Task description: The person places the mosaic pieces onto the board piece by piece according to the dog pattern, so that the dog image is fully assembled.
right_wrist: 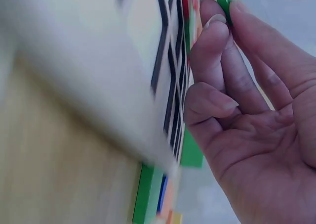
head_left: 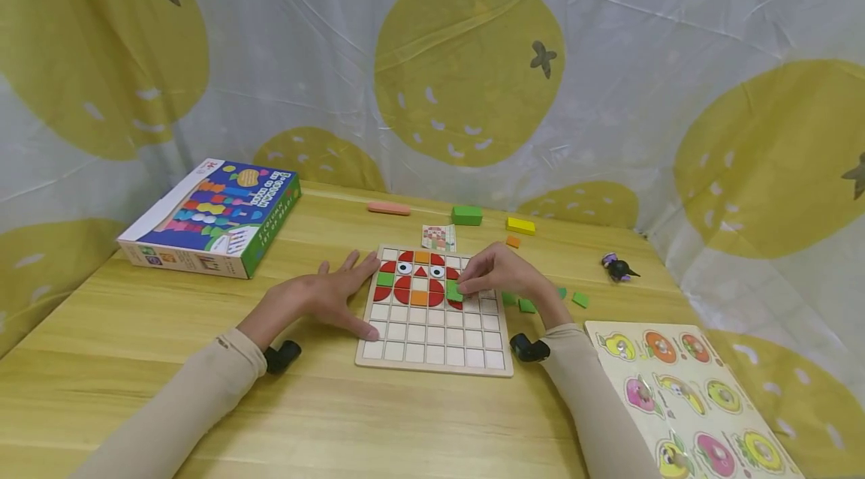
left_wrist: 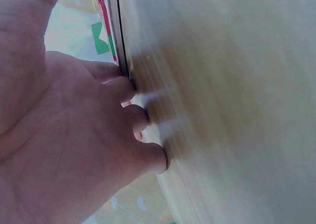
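Observation:
A wooden grid board [head_left: 434,353] lies on the table, its upper cells filled with red, orange and green tiles and two eye tiles. My right hand [head_left: 498,272] pinches a green square tile [head_left: 454,291] between thumb and fingertips, over the right side of the pattern. The right wrist view shows that tile [right_wrist: 222,5] edge-on. My left hand [head_left: 327,299] spreads its fingers along the board's left edge, thumb at the lower left corner and fingertips by the upper left. In the left wrist view, the left hand's fingers [left_wrist: 153,157] rest on the tabletop beside the board.
A small picture card [head_left: 439,237] stands behind the board. Several loose green tiles [head_left: 580,299] lie at right, near a fruit puzzle board [head_left: 682,419]. Farther back are a green block [head_left: 466,215], a yellow block [head_left: 520,225] and a dark figurine [head_left: 616,267]. A game box [head_left: 209,216] lies far left.

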Tool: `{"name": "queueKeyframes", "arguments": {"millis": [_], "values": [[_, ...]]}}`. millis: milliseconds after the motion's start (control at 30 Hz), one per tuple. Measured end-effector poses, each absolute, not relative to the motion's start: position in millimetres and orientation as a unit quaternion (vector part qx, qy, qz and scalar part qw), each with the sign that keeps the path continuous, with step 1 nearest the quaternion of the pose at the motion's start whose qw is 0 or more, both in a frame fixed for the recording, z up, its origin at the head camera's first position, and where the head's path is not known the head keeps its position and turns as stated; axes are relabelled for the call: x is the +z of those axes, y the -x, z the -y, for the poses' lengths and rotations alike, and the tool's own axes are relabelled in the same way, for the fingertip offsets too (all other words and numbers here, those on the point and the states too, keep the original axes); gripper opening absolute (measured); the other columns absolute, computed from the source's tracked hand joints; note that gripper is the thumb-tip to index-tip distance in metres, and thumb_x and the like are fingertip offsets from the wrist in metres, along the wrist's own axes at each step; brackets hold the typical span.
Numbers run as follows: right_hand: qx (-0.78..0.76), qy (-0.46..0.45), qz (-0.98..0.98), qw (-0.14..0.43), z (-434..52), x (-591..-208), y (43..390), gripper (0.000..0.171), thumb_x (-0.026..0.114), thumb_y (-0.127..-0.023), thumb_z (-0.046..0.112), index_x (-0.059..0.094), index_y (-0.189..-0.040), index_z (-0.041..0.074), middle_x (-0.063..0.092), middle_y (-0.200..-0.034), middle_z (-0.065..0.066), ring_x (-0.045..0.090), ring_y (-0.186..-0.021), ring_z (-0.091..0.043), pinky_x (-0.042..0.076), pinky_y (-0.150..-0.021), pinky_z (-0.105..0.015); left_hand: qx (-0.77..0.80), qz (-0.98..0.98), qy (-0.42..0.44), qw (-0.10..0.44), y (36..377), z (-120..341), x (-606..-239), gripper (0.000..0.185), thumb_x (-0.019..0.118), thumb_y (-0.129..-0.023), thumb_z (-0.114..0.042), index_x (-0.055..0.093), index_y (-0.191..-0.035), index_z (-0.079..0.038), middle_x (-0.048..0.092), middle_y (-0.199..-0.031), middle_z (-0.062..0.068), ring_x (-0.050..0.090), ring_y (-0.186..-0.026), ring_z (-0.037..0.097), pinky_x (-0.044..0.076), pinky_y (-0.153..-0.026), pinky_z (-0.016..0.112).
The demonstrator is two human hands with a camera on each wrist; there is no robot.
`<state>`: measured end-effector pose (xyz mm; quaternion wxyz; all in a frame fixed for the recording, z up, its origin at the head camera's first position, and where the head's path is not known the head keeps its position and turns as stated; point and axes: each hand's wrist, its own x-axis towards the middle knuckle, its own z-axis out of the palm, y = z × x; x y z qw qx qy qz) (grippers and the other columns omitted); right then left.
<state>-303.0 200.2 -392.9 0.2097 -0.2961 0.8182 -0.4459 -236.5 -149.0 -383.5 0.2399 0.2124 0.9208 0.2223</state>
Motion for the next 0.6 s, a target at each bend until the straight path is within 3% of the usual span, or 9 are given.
{"name": "queueKeyframes", "arguments": {"millis": [300, 600], "values": [[-0.434, 0.346, -0.798, 0.234, -163.9, -387.4, 289.7, 0.004, 0.082, -0.093, -0.001, 0.083, -0.094, -0.005, 0.080, -0.084, -0.014, 0.073, -0.065, -0.024, 0.063, -0.065, -0.031, 0.221, -0.921, -0.215, 0.238, 236.6, 149.0, -384.2, 0.130, 0.086, -0.085, -0.062, 0.009, -0.174, -0.007, 0.000, -0.181, 0.017, -0.009, -0.166, 0.044, -0.005, -0.127, 0.073], [-0.372, 0.319, -0.846, 0.209, -142.1, -383.7, 278.0, 0.005, 0.088, -0.091, 0.006, 0.084, -0.091, 0.003, 0.079, -0.080, -0.001, 0.070, -0.069, -0.011, 0.058, -0.067, -0.022, 0.220, -0.921, -0.213, 0.240, 238.1, 149.0, -386.0, 0.130, 0.086, -0.085, -0.062, 0.009, -0.174, -0.007, 0.001, -0.181, 0.018, -0.009, -0.165, 0.045, -0.006, -0.127, 0.074]]}}
